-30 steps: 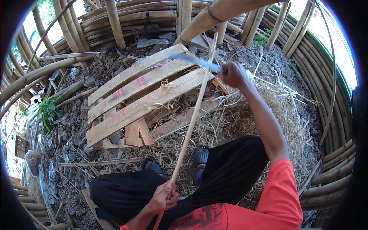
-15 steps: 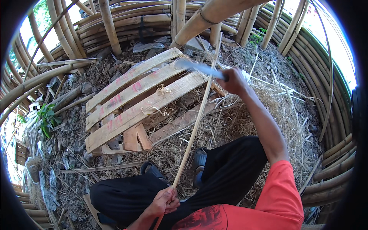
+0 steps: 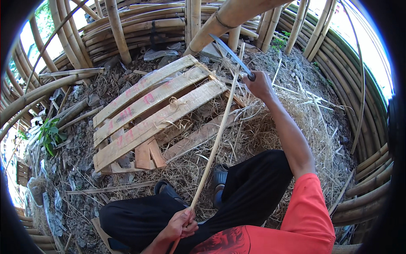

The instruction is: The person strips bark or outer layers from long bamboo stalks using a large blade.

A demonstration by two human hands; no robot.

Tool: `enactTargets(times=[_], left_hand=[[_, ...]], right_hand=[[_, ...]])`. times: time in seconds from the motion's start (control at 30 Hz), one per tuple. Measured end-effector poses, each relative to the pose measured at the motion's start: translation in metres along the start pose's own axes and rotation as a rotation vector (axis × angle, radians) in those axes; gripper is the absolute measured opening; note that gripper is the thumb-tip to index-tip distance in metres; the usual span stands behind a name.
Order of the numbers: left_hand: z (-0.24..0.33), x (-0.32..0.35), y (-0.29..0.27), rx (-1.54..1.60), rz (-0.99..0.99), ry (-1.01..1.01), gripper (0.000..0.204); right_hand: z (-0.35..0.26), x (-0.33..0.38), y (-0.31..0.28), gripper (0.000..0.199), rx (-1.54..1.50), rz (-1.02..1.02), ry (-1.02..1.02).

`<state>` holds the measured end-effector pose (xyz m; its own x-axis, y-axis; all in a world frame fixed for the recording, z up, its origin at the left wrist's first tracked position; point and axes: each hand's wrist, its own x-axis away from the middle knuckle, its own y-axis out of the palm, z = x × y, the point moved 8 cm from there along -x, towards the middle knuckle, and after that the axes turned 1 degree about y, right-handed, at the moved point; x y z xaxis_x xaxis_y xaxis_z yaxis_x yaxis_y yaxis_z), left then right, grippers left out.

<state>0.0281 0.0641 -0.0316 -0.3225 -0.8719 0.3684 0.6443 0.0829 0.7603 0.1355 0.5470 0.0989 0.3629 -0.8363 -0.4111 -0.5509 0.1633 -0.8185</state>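
Observation:
My left hand [image 3: 182,224] is closed around the lower end of a long, thin bamboo strip [image 3: 212,153], which slants up and away between my knees. Farther out, my right hand [image 3: 259,86] grips the dark handle of a long knife [image 3: 230,53]. Its bluish blade points up and to the left, crossing the strip near the strip's far end; I cannot tell whether they touch. A wooden pallet [image 3: 158,118] lies left of the strip, with a curl of bamboo shaving [image 3: 174,103] on its near slat.
Shavings [image 3: 270,131] cover the ground around my feet. A thick bamboo pole [image 3: 228,19] slants in at the far side. Stacked bamboo poles [image 3: 357,89] curve along the right, and upright bamboo posts [image 3: 63,34] stand at the left. A green plant [image 3: 50,135] grows there.
The knife's blade has swung upward, from lying low over the pallet's corner to pointing higher and farther away. My left hand keeps its hold on the strip.

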Motion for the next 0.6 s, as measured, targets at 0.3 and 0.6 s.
enactTargets(times=[0.3,0.6], left_hand=[[0.006,-0.011,-0.014,-0.131,0.114,0.032,0.036],[0.023,-0.009,-0.016,-0.341,0.288,0.152,0.037]], right_hand=[[0.090,-0.013,0.005,0.037,0.235,-0.077,0.462],[0.048,0.028,0.003,0.024,0.001,-0.126,-0.065]])
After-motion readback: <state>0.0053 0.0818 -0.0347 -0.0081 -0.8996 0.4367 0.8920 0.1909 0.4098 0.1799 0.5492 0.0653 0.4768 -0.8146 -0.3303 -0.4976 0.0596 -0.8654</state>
